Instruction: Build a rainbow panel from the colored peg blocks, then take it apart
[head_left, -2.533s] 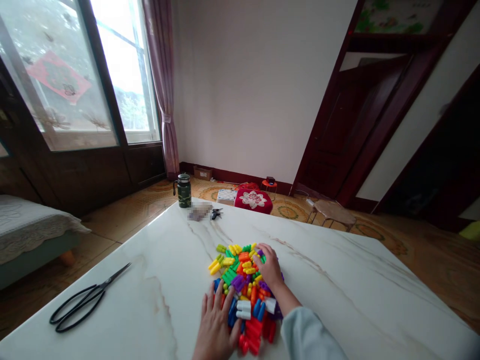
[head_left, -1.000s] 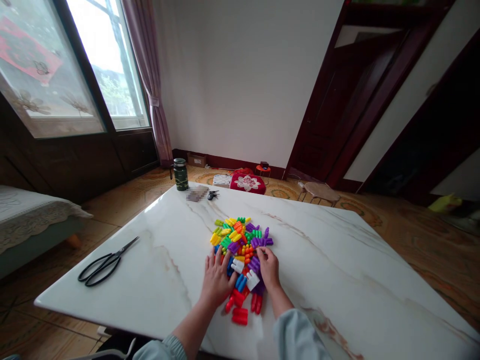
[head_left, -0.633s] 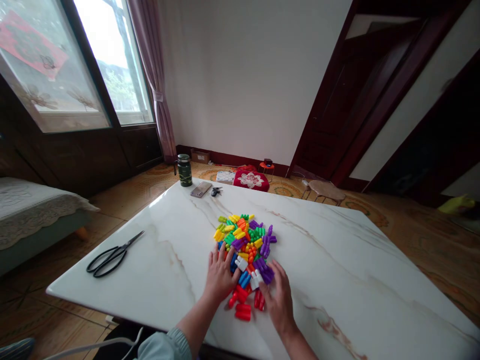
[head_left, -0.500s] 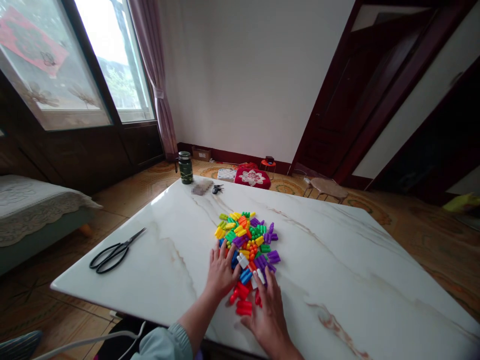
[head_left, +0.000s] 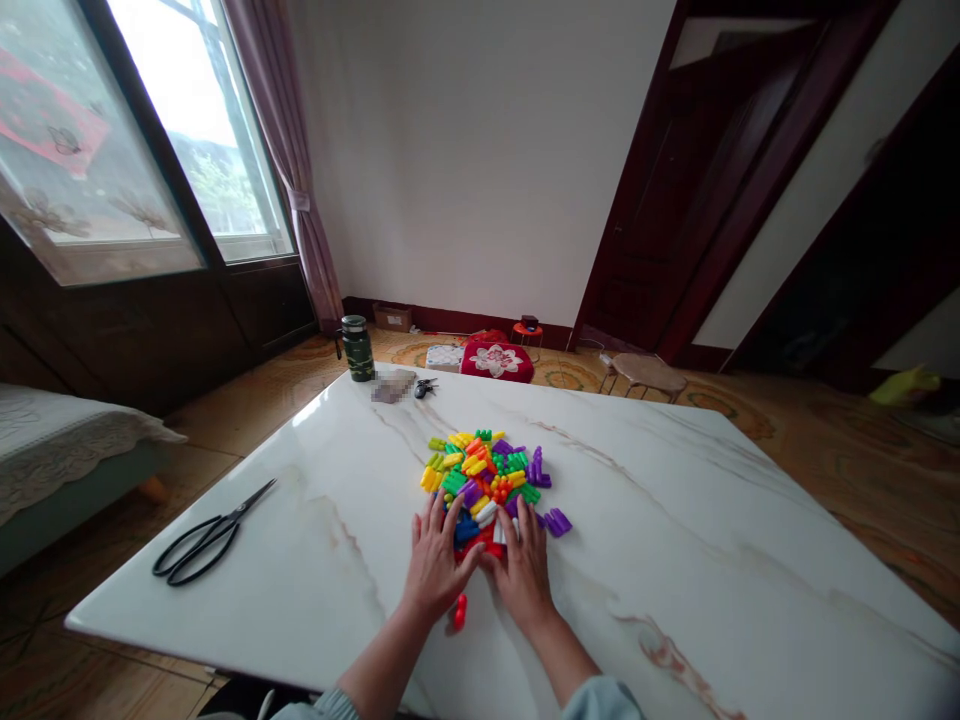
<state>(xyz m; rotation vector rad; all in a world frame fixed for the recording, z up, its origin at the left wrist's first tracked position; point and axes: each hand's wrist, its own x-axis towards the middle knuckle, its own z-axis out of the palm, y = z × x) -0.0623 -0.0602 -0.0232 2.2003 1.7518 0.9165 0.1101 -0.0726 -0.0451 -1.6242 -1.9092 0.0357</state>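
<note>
A heap of colourful plastic building blocks (head_left: 476,465) lies on the white marble-patterned table (head_left: 315,580). My left hand (head_left: 437,560) rests at the heap's near left side, fingers spread and touching the blocks. Opposite it, my right hand (head_left: 525,565) lies against the near right side with its fingers apart. The two thumbs almost meet over red blocks, which they partly hide. Blue blocks (head_left: 466,528) and white blocks (head_left: 487,513) show between the hands. One red block (head_left: 460,612) sits alone on the near side, by my left wrist. Purple blocks (head_left: 557,522) lie at the right edge.
Black-handled scissors (head_left: 214,535) lie on the table's left part. At the far left corner stand a dark green bottle (head_left: 358,350), a blurred item (head_left: 393,386) and keys (head_left: 425,387). Beyond the table are a red cushioned stool (head_left: 496,360) and a round stool (head_left: 646,373).
Both hands have come closer together around the near end of the heap, and the near red blocks are pushed forward into it. One red block stays behind. The view has shifted slightly.
</note>
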